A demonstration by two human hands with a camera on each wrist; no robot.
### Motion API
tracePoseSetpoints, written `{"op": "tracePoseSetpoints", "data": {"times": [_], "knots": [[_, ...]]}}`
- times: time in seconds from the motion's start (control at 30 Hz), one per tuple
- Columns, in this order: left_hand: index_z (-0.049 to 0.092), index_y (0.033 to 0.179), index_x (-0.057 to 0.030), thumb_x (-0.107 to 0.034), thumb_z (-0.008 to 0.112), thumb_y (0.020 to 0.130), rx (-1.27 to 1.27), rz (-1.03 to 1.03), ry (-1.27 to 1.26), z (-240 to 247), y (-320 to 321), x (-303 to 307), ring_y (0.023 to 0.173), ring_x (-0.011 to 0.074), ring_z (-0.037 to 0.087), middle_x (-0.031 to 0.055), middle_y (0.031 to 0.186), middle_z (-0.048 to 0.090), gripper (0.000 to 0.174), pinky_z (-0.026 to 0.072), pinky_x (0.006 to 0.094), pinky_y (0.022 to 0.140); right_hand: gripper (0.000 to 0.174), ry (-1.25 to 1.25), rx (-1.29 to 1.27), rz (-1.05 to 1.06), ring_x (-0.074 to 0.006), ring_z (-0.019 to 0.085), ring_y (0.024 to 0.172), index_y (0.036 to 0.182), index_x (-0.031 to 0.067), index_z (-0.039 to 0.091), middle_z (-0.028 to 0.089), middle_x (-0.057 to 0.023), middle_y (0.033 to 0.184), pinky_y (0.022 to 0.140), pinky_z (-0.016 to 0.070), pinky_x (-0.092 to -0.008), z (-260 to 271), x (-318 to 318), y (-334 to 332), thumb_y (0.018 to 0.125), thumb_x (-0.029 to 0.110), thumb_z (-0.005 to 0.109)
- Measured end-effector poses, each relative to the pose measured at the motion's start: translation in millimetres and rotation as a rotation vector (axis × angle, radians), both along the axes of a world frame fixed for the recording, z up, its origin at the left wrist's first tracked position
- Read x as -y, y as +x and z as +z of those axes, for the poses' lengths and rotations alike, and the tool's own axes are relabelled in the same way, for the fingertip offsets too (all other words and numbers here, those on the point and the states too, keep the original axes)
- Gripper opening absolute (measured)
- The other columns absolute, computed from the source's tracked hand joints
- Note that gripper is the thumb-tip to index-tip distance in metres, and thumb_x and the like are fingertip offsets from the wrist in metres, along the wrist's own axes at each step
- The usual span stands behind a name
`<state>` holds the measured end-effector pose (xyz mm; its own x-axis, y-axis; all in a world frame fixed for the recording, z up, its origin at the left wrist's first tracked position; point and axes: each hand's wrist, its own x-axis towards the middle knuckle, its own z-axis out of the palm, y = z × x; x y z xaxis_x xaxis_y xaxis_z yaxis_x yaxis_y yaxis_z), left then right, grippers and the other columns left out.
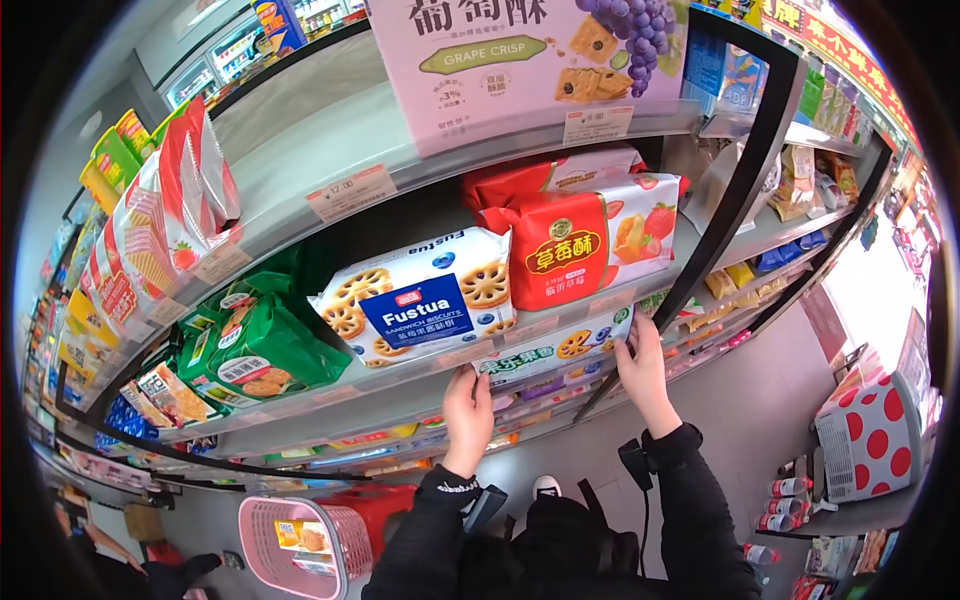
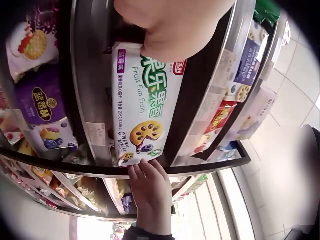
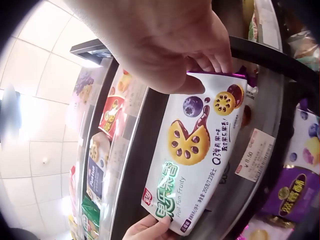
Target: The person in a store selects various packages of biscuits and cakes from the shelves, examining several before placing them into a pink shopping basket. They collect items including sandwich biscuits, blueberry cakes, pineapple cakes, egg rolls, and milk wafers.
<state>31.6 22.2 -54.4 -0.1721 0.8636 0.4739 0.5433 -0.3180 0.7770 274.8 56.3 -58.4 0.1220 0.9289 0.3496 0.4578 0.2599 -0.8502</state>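
A white pack of blueberry sandwich biscuits (image 1: pixel 555 350) (image 2: pixel 142 107) (image 3: pixel 187 140), marked "Fruit Fun Fruity", is held at its two ends between my hands. My left hand (image 1: pixel 468 418) (image 2: pixel 175 30) grips the left end, with the thumb on the front face. At the other end my right hand (image 1: pixel 645 375) (image 3: pixel 175 55) grips it, thumb also on the front and fingers behind the edge. The pack's printed face is turned toward me, just in front of a shelf below the Fustua biscuits (image 1: pixel 420 300).
Red strawberry biscuit packs (image 1: pixel 590 245) and green packs (image 1: pixel 255 350) stand on the shelf above. A pink grape crisp box (image 1: pixel 530 60) is higher up. Purple biscuit packs (image 3: pixel 295 195) lie lower. On the floor is a pink basket (image 1: pixel 255 545) with packets inside.
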Motion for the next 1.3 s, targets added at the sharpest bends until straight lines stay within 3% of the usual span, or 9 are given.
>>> {"op": "tracePoseSetpoints", "data": {"times": [0.07, 0.27, 0.3, 0.43, 0.57, 0.73, 0.9, 1.13, 1.3], "knots": [[0.053, 0.085, 0.0059, -0.007, 0.051, 0.080, 0.018, 0.028, -0.004, -5.2, 3.1, 0.5, 0.079, 0.0387, 0.051, 0.0223, 0.086, 0.054, 0.014, 0.0420, 0.0368, 0.069, 0.054, 0.133, 0.072, -0.083, -0.0342, 0.039, 0.114, 0.124, -0.0030, 0.032, 0.038, -0.0236, 0.121, 0.095, 0.0316, -0.0361, -2.8, -3.6, -5.9, 0.074, -0.004, 0.051], [0.052, 0.077, 0.0042, -0.006, 0.052, 0.079, -0.008, 0.063, -0.092, -6.2, 13.6, 1.3, 0.076, 0.0390, 0.051, 0.0205, 0.079, 0.054, 0.010, 0.0424, 0.0387, 0.067, 0.059, 0.116, 0.160, -0.071, -0.0375, 0.028, 0.121, 0.126, -0.0079, 0.024, 0.029, -0.0257, 0.129, 0.101, 0.0226, -0.0375, -9.2, -5.1, -9.7, 0.073, -0.004, 0.051], [0.052, 0.077, 0.0027, -0.006, 0.051, 0.079, -0.005, 0.058, -0.112, -5.0, 14.0, 2.1, 0.079, 0.0381, 0.051, 0.0187, 0.080, 0.055, 0.009, 0.0409, 0.0417, 0.077, 0.061, 0.114, 0.167, -0.053, -0.0377, 0.027, 0.122, 0.127, -0.0075, 0.022, 0.027, -0.0258, 0.130, 0.101, 0.0222, -0.0376, -8.0, -2.8, -9.0, 0.074, -0.003, 0.051], [0.053, 0.082, 0.0009, -0.009, 0.051, 0.080, -0.128, 0.051, -0.081, -11.5, 10.4, 1.2, 0.084, 0.0353, 0.051, 0.0161, 0.083, 0.055, 0.010, 0.0276, 0.0515, 0.093, 0.064, 0.075, 0.189, -0.002, -0.0372, 0.027, 0.122, 0.130, -0.0062, 0.018, 0.025, -0.0254, 0.131, 0.101, 0.0224, -0.0378, -8.4, 4.8, -3.2, 0.074, -0.004, 0.050], [0.052, 0.082, 0.0012, -0.010, 0.052, 0.079, -0.127, 0.029, -0.098, -7.6, 8.3, 1.7, 0.085, 0.0350, 0.051, 0.0158, 0.085, 0.055, 0.011, 0.0282, 0.0512, 0.093, 0.067, 0.015, 0.156, 0.010, -0.0354, 0.027, 0.123, 0.131, -0.0042, 0.016, 0.026, -0.0247, 0.132, 0.101, 0.0225, -0.0371, -7.4, 9.8, -0.3, 0.074, -0.004, 0.051], [0.047, 0.108, 0.0019, -0.012, 0.055, 0.076, -0.282, -0.031, -0.150, 1.4, 1.6, 9.0, 0.102, 0.0360, 0.046, 0.0200, 0.108, 0.050, 0.036, 0.0269, 0.0508, 0.095, 0.065, 0.005, 0.191, 0.038, -0.0324, 0.032, 0.121, 0.131, -0.0037, 0.019, 0.029, -0.0221, 0.131, 0.099, 0.0262, -0.0346, -1.4, 23.8, 2.4, 0.075, -0.002, 0.052], [0.047, 0.114, 0.0004, -0.005, 0.054, 0.076, -0.194, -0.026, -0.105, 13.7, -23.2, 54.9, 0.105, 0.0354, 0.046, 0.0198, 0.111, 0.050, 0.039, 0.0372, 0.0375, 0.089, 0.056, 0.032, 0.280, 0.122, -0.0280, 0.041, 0.113, 0.127, 0.0001, 0.030, 0.035, -0.0174, 0.128, 0.086, 0.0388, -0.0306, 7.6, 54.1, -4.1, 0.075, -0.002, 0.053], [0.058, 0.098, -0.0004, -0.005, 0.054, 0.077, 0.005, -0.027, -0.465, -21.8, -112.1, 158.8, 0.088, 0.0285, 0.057, 0.0134, 0.092, 0.060, 0.022, 0.0449, 0.0318, 0.076, 0.035, -0.314, 0.257, 0.585, -0.0245, 0.054, 0.091, 0.108, 0.0044, 0.049, 0.053, -0.0127, 0.104, 0.077, 0.0436, -0.0328, -6.2, 95.8, -84.7, 0.074, 0.000, 0.054], [0.058, 0.097, -0.0001, -0.007, 0.052, 0.082, 0.115, 0.263, -0.556, -89.8, -211.2, 235.7, 0.074, 0.0132, 0.059, 0.0085, 0.084, 0.062, 0.018, 0.0456, 0.0239, 0.065, 0.028, -0.500, 0.403, 0.975, -0.0312, 0.055, 0.087, 0.103, 0.0032, 0.052, 0.056, -0.0157, 0.096, 0.075, 0.0448, -0.0368, -28.2, 130.0, -187.9, 0.077, 0.012, 0.055]]}}
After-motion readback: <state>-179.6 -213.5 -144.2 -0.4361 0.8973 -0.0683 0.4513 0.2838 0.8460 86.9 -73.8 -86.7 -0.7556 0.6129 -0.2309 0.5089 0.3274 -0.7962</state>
